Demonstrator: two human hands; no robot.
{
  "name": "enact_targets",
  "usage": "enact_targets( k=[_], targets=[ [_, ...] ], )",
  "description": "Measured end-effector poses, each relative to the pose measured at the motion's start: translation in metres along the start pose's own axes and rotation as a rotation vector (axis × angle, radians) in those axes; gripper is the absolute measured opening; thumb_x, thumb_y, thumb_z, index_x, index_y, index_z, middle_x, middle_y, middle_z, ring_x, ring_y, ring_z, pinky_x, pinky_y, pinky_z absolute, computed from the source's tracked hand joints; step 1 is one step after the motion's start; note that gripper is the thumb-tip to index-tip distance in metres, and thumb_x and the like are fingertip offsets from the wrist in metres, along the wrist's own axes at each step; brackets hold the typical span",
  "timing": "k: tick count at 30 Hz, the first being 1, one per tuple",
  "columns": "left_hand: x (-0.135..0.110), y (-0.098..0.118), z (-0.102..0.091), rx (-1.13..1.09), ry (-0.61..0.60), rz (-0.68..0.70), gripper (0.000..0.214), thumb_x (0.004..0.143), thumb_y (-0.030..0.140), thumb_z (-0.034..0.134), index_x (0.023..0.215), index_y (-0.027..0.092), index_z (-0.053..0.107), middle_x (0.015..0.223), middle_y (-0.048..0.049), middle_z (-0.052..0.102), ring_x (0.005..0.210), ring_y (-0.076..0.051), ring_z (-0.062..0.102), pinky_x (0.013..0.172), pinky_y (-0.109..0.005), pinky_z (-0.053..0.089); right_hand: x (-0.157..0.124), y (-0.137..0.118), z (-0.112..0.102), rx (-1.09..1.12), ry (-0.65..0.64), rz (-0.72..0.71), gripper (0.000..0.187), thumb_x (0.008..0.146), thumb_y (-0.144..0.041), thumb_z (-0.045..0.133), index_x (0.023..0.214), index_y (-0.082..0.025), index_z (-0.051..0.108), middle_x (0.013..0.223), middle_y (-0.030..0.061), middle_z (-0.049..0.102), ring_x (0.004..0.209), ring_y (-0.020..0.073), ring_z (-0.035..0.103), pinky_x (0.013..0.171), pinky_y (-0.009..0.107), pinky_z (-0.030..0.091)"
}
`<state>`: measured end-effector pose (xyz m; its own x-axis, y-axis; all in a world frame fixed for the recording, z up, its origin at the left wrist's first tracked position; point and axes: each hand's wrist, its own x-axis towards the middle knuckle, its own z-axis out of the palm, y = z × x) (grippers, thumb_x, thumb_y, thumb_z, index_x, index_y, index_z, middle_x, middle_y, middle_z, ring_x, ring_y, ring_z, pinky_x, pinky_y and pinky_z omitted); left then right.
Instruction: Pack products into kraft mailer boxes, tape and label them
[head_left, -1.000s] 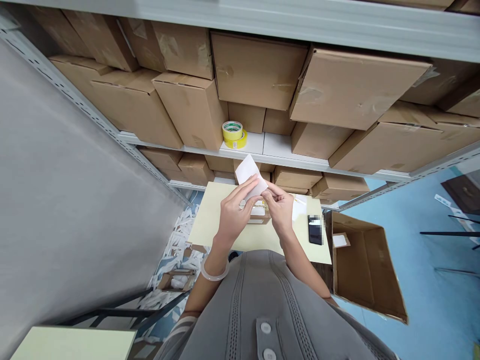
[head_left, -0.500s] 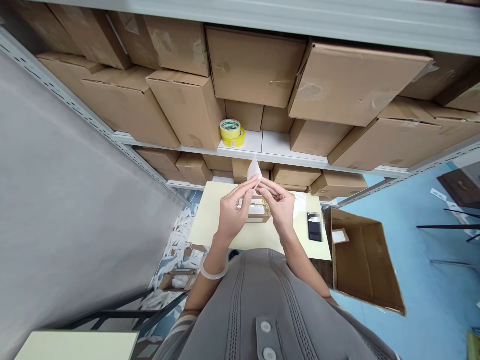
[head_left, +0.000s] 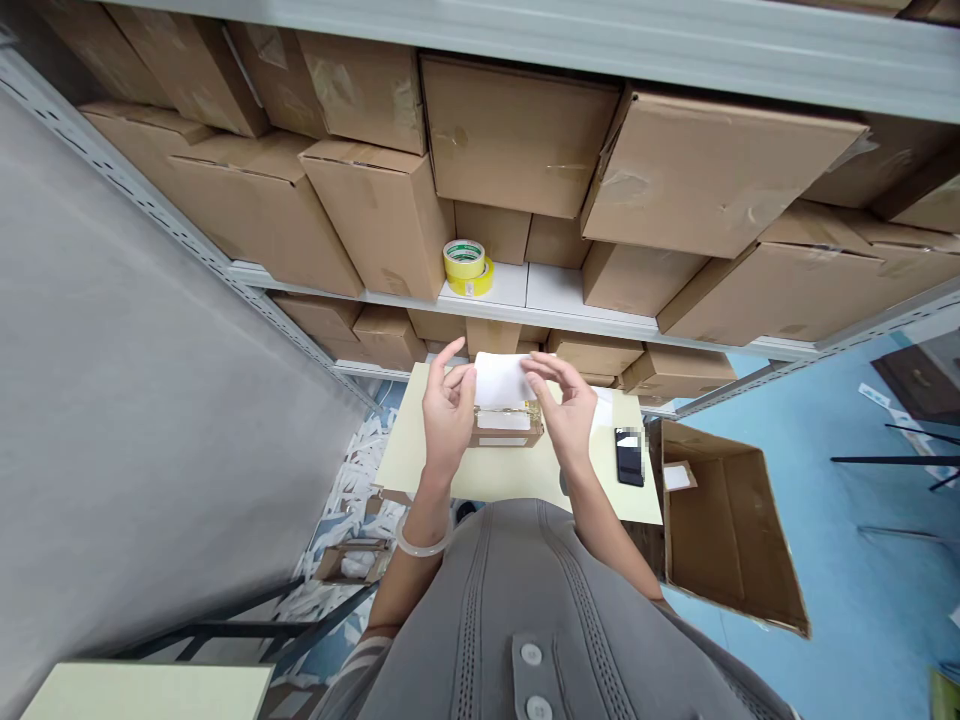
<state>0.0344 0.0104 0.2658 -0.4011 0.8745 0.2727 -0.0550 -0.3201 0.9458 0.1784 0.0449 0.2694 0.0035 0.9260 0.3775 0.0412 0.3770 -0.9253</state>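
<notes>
A white paper label (head_left: 500, 380) is stretched between my two hands, above a small cardboard box. My left hand (head_left: 448, 410) pinches the label's left edge between thumb and fingers, with the index finger raised. At the right edge, my right hand (head_left: 564, 408) grips the label between thumb and fingertips. Below it, the small cardboard box (head_left: 510, 437) lies on the pale yellow table (head_left: 420, 440), with white labels and shiny tape on its visible side. The held label hides part of the box.
A black phone (head_left: 628, 458) lies at the table's right. Beyond it stands a large open carton (head_left: 735, 520). Shelves ahead hold several cardboard boxes (head_left: 517, 135) and yellow tape rolls (head_left: 466, 268). White paper strips (head_left: 356, 490) litter the floor at left.
My hands have moved apart. The label, folded and upright between my fingertips before, is now spread out flat between them.
</notes>
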Motion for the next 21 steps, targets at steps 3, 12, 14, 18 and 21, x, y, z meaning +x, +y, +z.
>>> enact_targets(
  k=[3, 12, 14, 18, 21],
  targets=[
    [0.003, -0.002, -0.010, -0.031, 0.056, -0.024, 0.049, 0.090, 0.039, 0.062, 0.135, 0.023, 0.051, 0.092, -0.0036, 0.071, 0.067, -0.009, 0.062, 0.063, -0.020, 0.049, 0.007, 0.011, -0.010, -0.054, 0.096, 0.031, 0.046, 0.082, -0.043, 0.072, 0.123, -0.025, 0.063, 0.130, 0.0097, 0.065, 0.116, 0.0226, 0.062, 0.097, 0.039, 0.052],
    [0.011, -0.021, -0.031, -0.132, 0.036, -0.113, 0.051, 0.080, 0.039, 0.074, 0.126, 0.023, 0.056, 0.091, -0.0018, 0.068, 0.077, -0.010, 0.064, 0.070, -0.020, 0.050, 0.007, 0.012, -0.019, 0.193, -0.074, 0.292, 0.030, 0.075, -0.050, 0.076, 0.077, -0.021, 0.069, 0.075, 0.0008, 0.070, 0.070, 0.0154, 0.062, 0.068, 0.029, 0.049],
    [0.011, -0.023, -0.033, -0.144, -0.047, -0.140, 0.058, 0.077, 0.037, 0.078, 0.128, 0.023, 0.055, 0.091, -0.0022, 0.068, 0.082, -0.012, 0.065, 0.075, -0.022, 0.051, 0.007, 0.011, -0.020, 0.173, -0.052, 0.255, 0.028, 0.076, -0.048, 0.076, 0.077, -0.021, 0.070, 0.075, 0.0005, 0.070, 0.070, 0.0149, 0.061, 0.068, 0.028, 0.048],
    [0.009, -0.023, -0.033, -0.151, -0.091, -0.140, 0.054, 0.075, 0.038, 0.079, 0.123, 0.022, 0.058, 0.095, -0.0041, 0.069, 0.086, -0.013, 0.065, 0.076, -0.022, 0.050, 0.006, 0.007, -0.021, 0.132, -0.042, 0.185, 0.023, 0.080, -0.044, 0.074, 0.077, -0.021, 0.070, 0.075, 0.0004, 0.069, 0.071, 0.0147, 0.061, 0.068, 0.028, 0.047],
    [0.008, -0.023, -0.033, -0.139, -0.081, -0.116, 0.046, 0.075, 0.039, 0.079, 0.112, 0.020, 0.059, 0.098, -0.0044, 0.067, 0.086, -0.013, 0.064, 0.075, -0.020, 0.050, 0.003, -0.002, -0.022, 0.064, -0.017, 0.132, 0.019, 0.082, -0.040, 0.072, 0.078, -0.021, 0.070, 0.075, -0.0001, 0.068, 0.072, 0.0142, 0.060, 0.068, 0.027, 0.047]
  ],
)
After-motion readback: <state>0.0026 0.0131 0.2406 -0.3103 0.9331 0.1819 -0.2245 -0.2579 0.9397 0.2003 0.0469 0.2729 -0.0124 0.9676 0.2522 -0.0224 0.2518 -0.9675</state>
